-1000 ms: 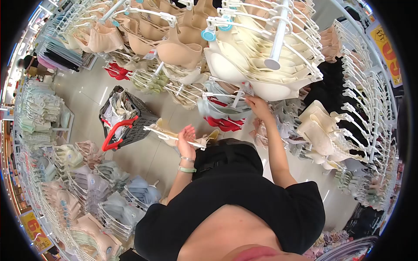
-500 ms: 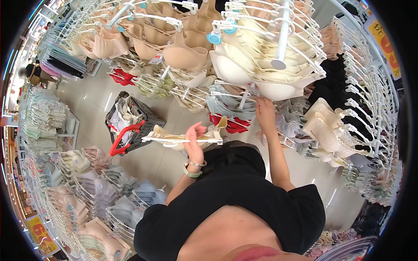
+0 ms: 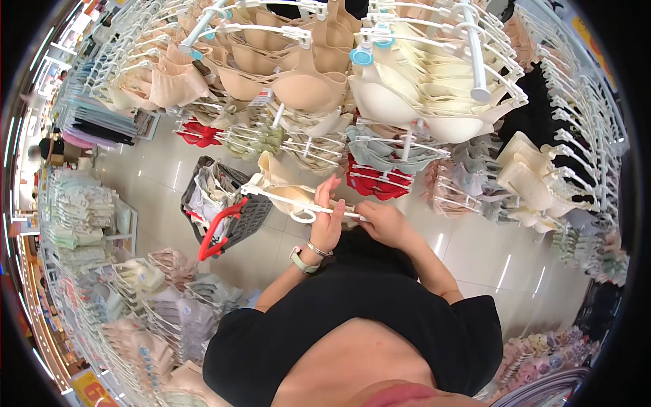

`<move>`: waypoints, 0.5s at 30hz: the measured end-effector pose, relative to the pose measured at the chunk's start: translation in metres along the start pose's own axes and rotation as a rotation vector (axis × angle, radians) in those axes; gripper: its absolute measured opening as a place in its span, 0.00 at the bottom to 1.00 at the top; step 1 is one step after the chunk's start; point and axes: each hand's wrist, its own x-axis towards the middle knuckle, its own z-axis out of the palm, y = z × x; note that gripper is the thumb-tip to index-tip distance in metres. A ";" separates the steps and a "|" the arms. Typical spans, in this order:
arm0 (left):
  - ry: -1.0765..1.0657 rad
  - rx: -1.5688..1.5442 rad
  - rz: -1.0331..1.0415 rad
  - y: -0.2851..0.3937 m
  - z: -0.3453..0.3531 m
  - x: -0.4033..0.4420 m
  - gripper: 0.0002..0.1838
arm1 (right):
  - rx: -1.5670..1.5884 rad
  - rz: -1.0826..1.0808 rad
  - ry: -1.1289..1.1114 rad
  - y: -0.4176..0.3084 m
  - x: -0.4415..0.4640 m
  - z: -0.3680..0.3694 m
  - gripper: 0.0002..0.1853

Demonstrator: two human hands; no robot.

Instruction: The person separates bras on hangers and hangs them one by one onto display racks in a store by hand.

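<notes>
In front of my body I hold a beige bra [image 3: 274, 178] on a white hanger [image 3: 281, 198], its hook hanging downward. My left hand [image 3: 327, 227] is closed around the middle of the hanger, a watch and a bangle on its wrist. The hanger's right end is pinched by my right hand [image 3: 385, 224]; its fingertips are partly hidden. One cup and the hanger's left clip stick out beyond my left hand.
A dark shopping basket [image 3: 234, 224] with a red handle [image 3: 218, 230] stands on the floor, filled with garments. Ahead hang racks of tan bras [image 3: 308, 88] and cream bras [image 3: 451, 129], with red underwear [image 3: 376, 180] below. More garment racks stand on both sides.
My right hand has left the hanging rack and come to the hanger's right end. The held bra has turned and tilted, its left end now higher. The view has shifted slightly.
</notes>
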 end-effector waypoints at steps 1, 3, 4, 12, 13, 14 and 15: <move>-0.075 0.031 0.003 0.000 -0.013 0.000 0.22 | -0.058 -0.015 -0.011 -0.006 0.006 0.000 0.09; -0.121 0.026 0.027 -0.005 -0.041 -0.002 0.20 | -0.176 -0.090 0.026 -0.015 0.017 0.006 0.09; -0.152 0.024 0.046 -0.009 -0.056 -0.005 0.17 | -0.180 -0.090 0.028 -0.019 0.021 0.009 0.09; 0.527 0.038 -0.263 -0.082 -0.197 -0.047 0.11 | -0.087 -0.071 -0.061 -0.089 0.044 0.005 0.05; 0.447 0.407 -0.195 -0.150 -0.237 -0.061 0.09 | -0.094 -0.069 -0.066 -0.099 0.046 0.003 0.05; 0.525 0.196 -0.248 -0.157 -0.249 -0.061 0.10 | 0.043 -0.142 -0.064 -0.107 0.049 0.000 0.04; 0.542 -0.046 -0.259 -0.168 -0.260 -0.057 0.11 | 0.179 -0.212 -0.059 -0.112 0.051 -0.001 0.03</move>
